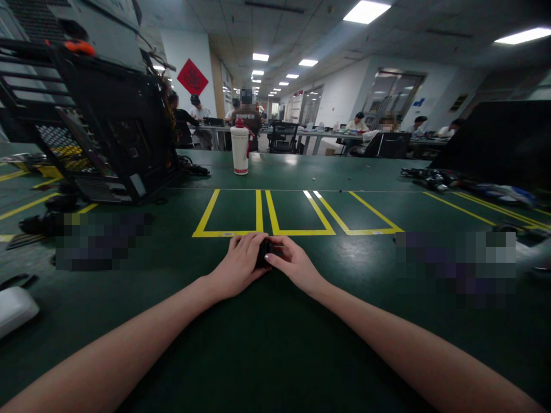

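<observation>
Around a small black object (263,252), my left hand (241,261) and my right hand (297,263) meet at the middle of the dark green table. The left fingers wrap over its left side and top. From the right, my thumb presses on it while the other fingers curl behind. Most of the object is covered, so its exact kind does not show. Just beyond my hands lie yellow tape outlines (303,233) on the tabletop.
A black computer case (120,132) stands at the left, near cables and dark parts. A white bottle (240,152) with a red top stands farther back. Cables (430,178) and a large black panel (499,137) are at right. A white rounded object (15,310) lies lower left. Several people sit beyond.
</observation>
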`<action>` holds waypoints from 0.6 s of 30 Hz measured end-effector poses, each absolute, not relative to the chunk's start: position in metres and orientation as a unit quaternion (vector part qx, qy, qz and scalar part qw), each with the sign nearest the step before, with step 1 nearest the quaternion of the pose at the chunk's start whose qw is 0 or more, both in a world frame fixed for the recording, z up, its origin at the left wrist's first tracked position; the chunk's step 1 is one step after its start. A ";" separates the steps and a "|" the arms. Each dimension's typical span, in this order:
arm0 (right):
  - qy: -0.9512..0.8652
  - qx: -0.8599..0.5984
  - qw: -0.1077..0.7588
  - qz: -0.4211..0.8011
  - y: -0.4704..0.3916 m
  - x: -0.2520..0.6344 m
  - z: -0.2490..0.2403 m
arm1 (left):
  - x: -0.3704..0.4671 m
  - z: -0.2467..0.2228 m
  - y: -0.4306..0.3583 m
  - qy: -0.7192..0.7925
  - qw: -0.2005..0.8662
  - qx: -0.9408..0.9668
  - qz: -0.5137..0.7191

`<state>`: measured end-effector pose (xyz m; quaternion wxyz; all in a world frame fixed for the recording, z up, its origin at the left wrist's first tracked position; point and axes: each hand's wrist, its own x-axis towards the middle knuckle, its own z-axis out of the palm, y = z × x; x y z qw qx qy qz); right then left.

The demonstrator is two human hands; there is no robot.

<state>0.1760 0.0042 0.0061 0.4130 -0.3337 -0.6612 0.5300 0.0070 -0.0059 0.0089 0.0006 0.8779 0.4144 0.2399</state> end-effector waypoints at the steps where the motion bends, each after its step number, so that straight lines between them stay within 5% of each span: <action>1: -0.659 -0.325 0.413 0.538 0.004 0.176 0.005 | 0.007 0.008 -0.005 0.415 -0.002 0.877 0.240; 18: -0.664 -0.324 0.410 0.534 0.006 0.176 0.002 | 0.007 0.009 -0.006 0.423 0.004 0.876 0.230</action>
